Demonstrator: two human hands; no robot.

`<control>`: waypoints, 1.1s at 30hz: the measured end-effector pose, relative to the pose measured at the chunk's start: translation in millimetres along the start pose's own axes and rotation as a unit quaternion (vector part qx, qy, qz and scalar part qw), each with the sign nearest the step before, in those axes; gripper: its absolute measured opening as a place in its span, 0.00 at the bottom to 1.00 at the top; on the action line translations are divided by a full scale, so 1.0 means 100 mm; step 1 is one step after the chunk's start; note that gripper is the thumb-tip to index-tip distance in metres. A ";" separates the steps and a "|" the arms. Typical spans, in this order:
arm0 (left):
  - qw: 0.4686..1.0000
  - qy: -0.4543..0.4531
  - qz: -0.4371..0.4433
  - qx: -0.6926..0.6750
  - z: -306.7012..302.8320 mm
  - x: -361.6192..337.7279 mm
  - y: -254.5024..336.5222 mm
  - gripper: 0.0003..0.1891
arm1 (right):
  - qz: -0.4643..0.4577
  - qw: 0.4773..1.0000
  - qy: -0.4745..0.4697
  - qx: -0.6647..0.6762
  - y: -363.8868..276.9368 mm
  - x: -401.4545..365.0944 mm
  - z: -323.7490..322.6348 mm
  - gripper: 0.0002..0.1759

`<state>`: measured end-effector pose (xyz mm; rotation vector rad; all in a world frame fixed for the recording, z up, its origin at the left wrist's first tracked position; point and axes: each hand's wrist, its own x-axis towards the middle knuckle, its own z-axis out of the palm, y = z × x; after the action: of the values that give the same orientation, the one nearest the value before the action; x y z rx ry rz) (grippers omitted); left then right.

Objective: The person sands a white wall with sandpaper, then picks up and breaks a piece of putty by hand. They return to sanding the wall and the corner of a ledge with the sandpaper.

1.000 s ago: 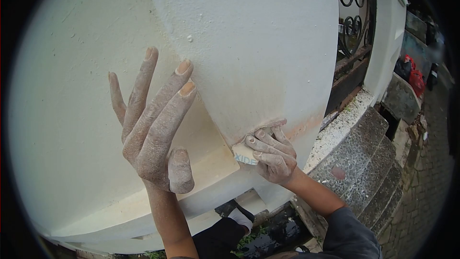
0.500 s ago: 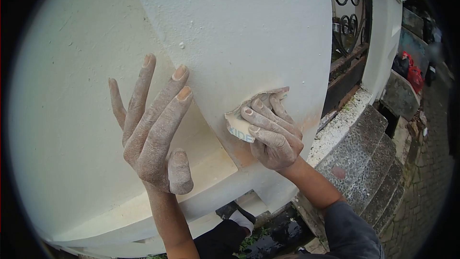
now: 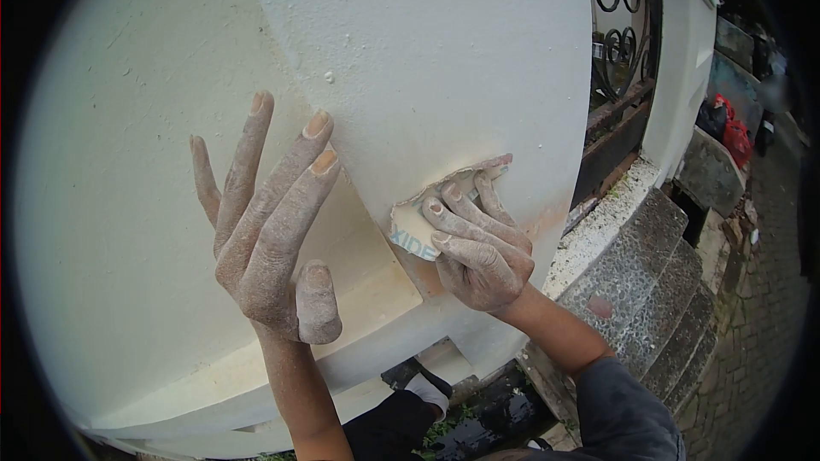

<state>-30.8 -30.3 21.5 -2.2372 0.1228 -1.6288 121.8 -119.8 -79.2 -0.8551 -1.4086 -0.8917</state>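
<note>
Against the white wall (image 3: 444,51), my right hand (image 3: 485,256) presses a torn piece of sandpaper (image 3: 411,229) flat under its fingers. Blue printed letters show on its pale backing, and its upper edge is ragged. My left hand (image 3: 272,248) is spread, fingers pointing up and thumb apart, in front of the recessed wall panel (image 3: 154,205) left of the pillar-like raised face. Nothing is in it. Pale dust coats both hands. Small bumps and a brownish stain mark the wall surface around the sandpaper.
A ledge (image 3: 222,376) runs along the wall's foot, with my shoe (image 3: 414,373) below it beside a dark wet gutter (image 3: 495,410). To the right are stone steps (image 3: 623,282), a black iron gate (image 3: 619,77), and red and black bags (image 3: 736,141) by a paved path.
My right hand and the sandpaper have slid slightly left and down along the wall. The left hand has shifted a little left and up, still spread.
</note>
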 end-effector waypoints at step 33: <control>0.939 -0.202 -0.033 0.277 0.55 -0.05 0.60 0.34 | 0.637 0.749 -0.146 0.105 -1.05 -2.41 -1.41 0.03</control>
<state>27.3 -71.6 -18.2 -2.0715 -0.4644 -1.0208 94.9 -290.2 -322.7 -1.4963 -0.7912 0.4733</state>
